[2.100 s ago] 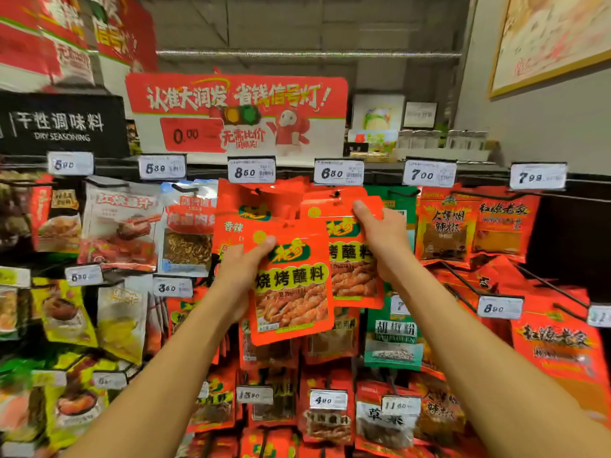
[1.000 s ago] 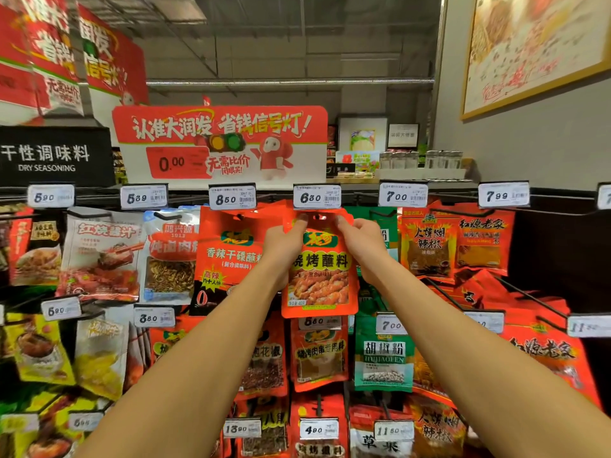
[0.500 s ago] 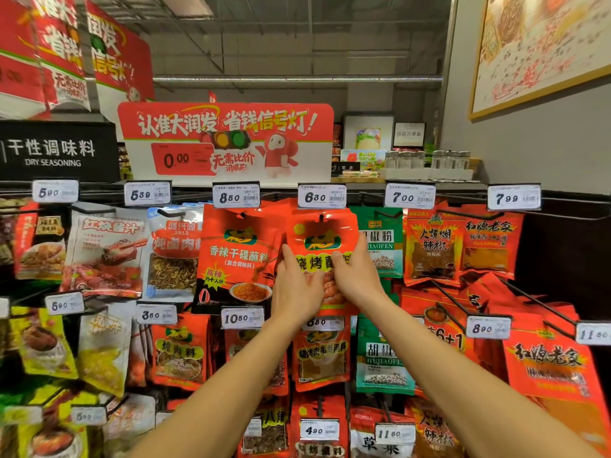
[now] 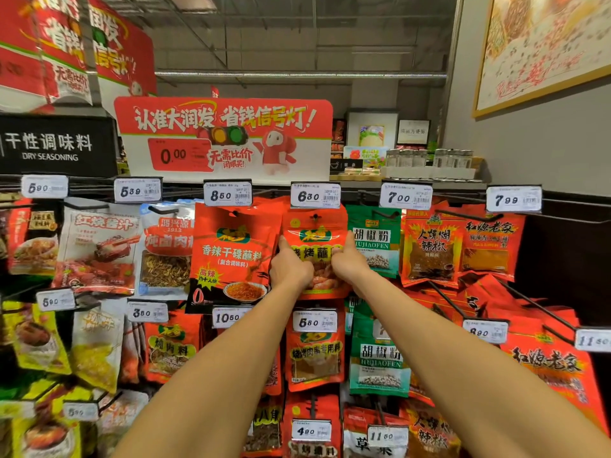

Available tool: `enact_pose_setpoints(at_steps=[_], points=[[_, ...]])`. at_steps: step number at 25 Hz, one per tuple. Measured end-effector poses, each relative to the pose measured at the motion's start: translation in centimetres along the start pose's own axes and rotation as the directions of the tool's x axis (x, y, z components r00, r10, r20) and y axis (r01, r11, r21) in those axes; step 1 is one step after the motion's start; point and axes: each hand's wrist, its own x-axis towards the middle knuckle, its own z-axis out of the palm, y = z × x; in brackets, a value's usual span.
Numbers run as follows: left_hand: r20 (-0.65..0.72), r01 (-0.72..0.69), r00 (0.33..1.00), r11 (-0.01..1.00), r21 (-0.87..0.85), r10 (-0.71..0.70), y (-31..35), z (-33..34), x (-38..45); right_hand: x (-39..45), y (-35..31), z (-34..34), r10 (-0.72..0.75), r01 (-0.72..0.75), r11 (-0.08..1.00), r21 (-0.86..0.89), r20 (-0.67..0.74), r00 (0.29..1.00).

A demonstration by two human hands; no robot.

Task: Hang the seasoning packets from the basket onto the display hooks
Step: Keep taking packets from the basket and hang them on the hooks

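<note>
An orange-red seasoning packet (image 4: pixel 314 231) hangs from the display hook (image 4: pixel 315 215) under the 6.80 price tag (image 4: pixel 314 196), in the top row of the rack. My left hand (image 4: pixel 291 269) holds the packet's left side and my right hand (image 4: pixel 348 264) its right side. Both thumbs point up along the front, and the fingers curl in at the packet's middle. The lower half of the packet is hidden behind my hands. The basket is out of view.
A larger red packet (image 4: pixel 231 256) hangs on the left and a green pepper packet (image 4: pixel 377 242) on the right, both close against the held one. More hooks with packets and price tags fill the rows below. A red promo sign (image 4: pixel 224 137) stands above the rack.
The packet went up from chest height onto the hook under the 6.80 tag. My hands slid down from its top edge to its middle, and the fingers have curled in.
</note>
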Motion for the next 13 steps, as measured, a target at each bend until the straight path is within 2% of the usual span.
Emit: enact_pose_setpoints(at_steps=[2, 4, 7, 9, 11, 13], points=[[0.008, -0.016, 1.0, 0.994, -0.108, 0.017, -0.5, -0.3, -0.5, -0.4, 0.7, -0.4, -0.004, 0.005, 0.998, 0.07, -0.01, 1.0], [0.033, -0.033, 0.999, 0.979, -0.203, 0.04, -1.2, -0.9, -1.4, -1.7, 1.6, -1.1, -0.021, 0.032, 0.991, 0.127, -0.087, 0.996], [0.07, -0.074, 0.993, 0.954, -0.291, 0.098, -2.3, -2.4, -3.3, -5.0, 3.3, -2.5, -0.154, 0.184, 0.976, 0.116, -0.226, 0.962], [0.025, -0.178, 0.98, 0.919, -0.351, 0.199, -3.4, -3.8, -4.9, -7.3, 4.6, -3.1, -0.201, 0.263, 0.948, 0.18, -0.302, 0.932], [-0.001, -0.205, 0.975, 0.892, -0.404, 0.223, -4.7, -5.1, -6.6, -9.4, 5.7, -3.4, -0.152, 0.247, 0.913, 0.325, -0.289, 0.945], [0.093, -0.088, 0.984, 0.861, -0.5, 0.154, -6.6, -5.7, -8.3, -11.4, 7.2, -3.0, -0.073, 0.16, 0.86, 0.485, -0.192, 0.979]])
